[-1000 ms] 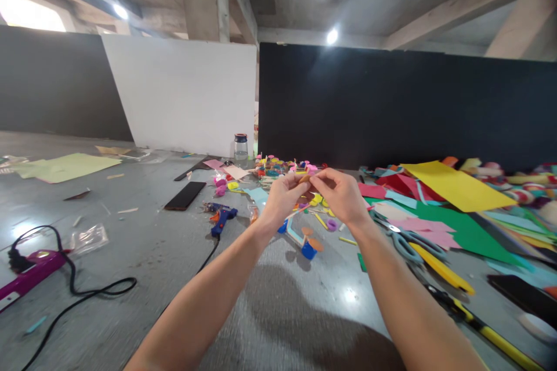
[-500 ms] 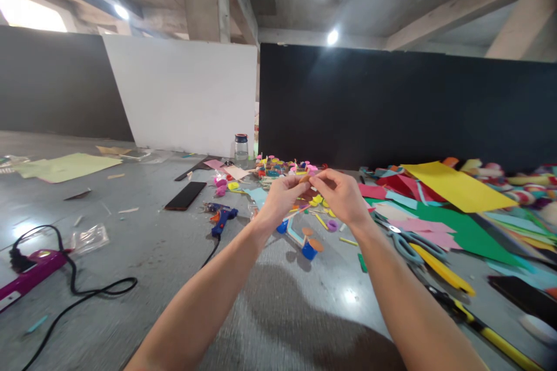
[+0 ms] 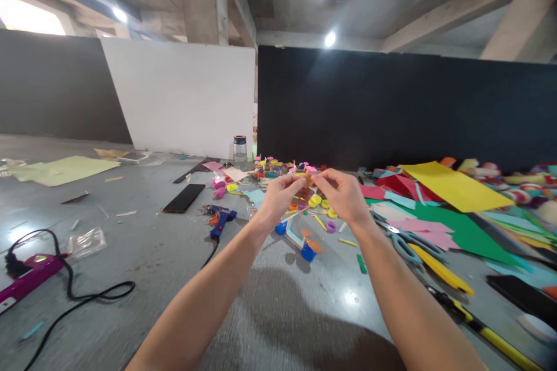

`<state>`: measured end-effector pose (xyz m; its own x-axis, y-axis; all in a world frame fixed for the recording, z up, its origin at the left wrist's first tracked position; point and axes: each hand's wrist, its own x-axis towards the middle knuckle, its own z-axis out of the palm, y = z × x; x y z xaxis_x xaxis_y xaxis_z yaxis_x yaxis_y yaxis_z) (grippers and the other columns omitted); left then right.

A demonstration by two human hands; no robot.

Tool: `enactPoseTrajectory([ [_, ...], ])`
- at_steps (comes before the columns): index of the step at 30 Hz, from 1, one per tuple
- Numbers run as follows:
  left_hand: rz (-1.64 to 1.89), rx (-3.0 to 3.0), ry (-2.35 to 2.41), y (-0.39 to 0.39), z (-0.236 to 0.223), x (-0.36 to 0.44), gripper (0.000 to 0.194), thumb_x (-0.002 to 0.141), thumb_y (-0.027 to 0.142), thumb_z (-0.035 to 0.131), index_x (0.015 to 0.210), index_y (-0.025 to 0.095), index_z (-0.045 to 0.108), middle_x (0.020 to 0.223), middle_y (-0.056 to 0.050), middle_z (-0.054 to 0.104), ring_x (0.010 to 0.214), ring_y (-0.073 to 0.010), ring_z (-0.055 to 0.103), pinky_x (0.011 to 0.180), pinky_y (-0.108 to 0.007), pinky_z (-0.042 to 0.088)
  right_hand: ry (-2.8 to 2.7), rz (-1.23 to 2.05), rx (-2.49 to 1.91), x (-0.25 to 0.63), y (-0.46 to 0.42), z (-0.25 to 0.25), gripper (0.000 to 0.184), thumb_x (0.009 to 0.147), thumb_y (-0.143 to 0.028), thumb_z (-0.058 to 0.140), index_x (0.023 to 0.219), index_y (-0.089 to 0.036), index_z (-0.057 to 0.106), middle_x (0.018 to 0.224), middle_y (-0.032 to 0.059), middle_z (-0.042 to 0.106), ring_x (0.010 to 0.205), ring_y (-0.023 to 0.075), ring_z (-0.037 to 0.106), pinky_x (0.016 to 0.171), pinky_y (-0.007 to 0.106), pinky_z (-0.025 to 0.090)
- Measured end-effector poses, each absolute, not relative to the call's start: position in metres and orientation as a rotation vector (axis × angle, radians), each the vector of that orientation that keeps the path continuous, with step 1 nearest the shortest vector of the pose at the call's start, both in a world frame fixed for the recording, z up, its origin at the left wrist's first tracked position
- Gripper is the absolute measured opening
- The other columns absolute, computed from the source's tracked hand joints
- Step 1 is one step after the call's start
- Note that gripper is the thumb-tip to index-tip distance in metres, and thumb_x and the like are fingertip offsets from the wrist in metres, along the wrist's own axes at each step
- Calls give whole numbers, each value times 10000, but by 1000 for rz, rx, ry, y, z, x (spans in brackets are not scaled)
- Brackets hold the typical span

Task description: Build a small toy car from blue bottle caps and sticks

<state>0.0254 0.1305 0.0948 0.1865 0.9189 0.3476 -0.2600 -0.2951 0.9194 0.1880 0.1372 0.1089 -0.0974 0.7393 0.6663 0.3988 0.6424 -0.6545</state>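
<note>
My left hand [image 3: 278,196] and my right hand [image 3: 342,192] meet above the table, thumbs and fingertips pinched on a small orange piece [image 3: 309,180] between them. Fingers cover much of it, so its exact shape is unclear. Below them on the table stands a small craft build: a light blue strip [image 3: 294,235] joins two blue caps, the nearer cap [image 3: 308,252] having orange discs [image 3: 314,246] by it. Behind and under my hands lie yellow rings [image 3: 315,200], a purple ring [image 3: 331,226] and thin sticks.
Left of my forearm lie a blue hot glue gun [image 3: 223,223], a dark phone [image 3: 183,198] and a purple power strip [image 3: 32,281] with a black cord. To the right are scissors [image 3: 404,246], a yellow cutter [image 3: 441,269] and coloured sheets [image 3: 461,185]. A jar [image 3: 239,149] stands behind.
The orange piece has turned slightly between my fingertips. Both hands stay in nearly the same place, and the view has shifted a little.
</note>
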Motion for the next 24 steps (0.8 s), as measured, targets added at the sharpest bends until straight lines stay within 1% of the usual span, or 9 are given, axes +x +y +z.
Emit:
enactPoseTrajectory([
  [2, 1382, 1379, 689, 131, 94, 26, 233, 875, 370, 680, 862, 138, 702, 771, -60, 716, 685, -138, 675, 661, -275, 583, -1720, 394, -911, 188, 137, 108, 287, 900, -428, 621, 809, -177, 725, 718, 35, 690, 643, 175, 593, 600, 294, 436],
  [5, 1405, 1419, 701, 130, 94, 27, 196, 888, 322, 658, 869, 134, 712, 765, -52, 713, 676, -126, 669, 651, -260, 578, -1725, 433, -886, 187, 138, 107, 237, 875, -405, 662, 843, -182, 735, 772, 44, 725, 698, 193, 642, 638, 302, 470],
  [10, 1433, 1453, 706, 130, 95, 30, 159, 871, 259, 674, 963, 137, 720, 821, -56, 738, 702, -126, 682, 656, -249, 568, -1733, 430, -882, 186, 138, 106, 178, 870, -347, 663, 827, -184, 719, 772, 38, 729, 717, 194, 672, 676, 309, 496],
  [15, 1423, 1423, 742, 129, 95, 30, 87, 873, 195, 651, 887, 135, 713, 774, -46, 729, 668, -118, 678, 653, -248, 564, -1744, 424, -849, 186, 139, 105, 151, 873, -305, 649, 930, -196, 737, 869, 43, 747, 764, 195, 689, 716, 321, 518],
  [20, 1346, 1426, 753, 130, 94, 29, 170, 909, 282, 636, 904, 136, 723, 789, -51, 719, 677, -122, 680, 631, -238, 554, -1754, 387, -843, 186, 140, 105, 155, 880, -292, 645, 899, -188, 758, 861, 45, 748, 754, 191, 679, 714, 323, 518],
  [22, 1362, 1435, 749, 132, 93, 29, 191, 914, 305, 632, 895, 138, 723, 782, -49, 712, 675, -120, 674, 628, -233, 550, -1750, 381, -825, 185, 140, 105, 181, 897, -302, 637, 937, -191, 774, 891, 52, 755, 782, 195, 686, 727, 326, 525],
  [24, 1388, 1432, 744, 133, 92, 29, 205, 905, 331, 644, 884, 142, 720, 781, -47, 709, 671, -120, 667, 629, -235, 552, -1739, 376, -793, 184, 141, 104, 221, 917, -313, 624, 1024, -197, 779, 979, 65, 764, 863, 207, 700, 774, 335, 536],
])
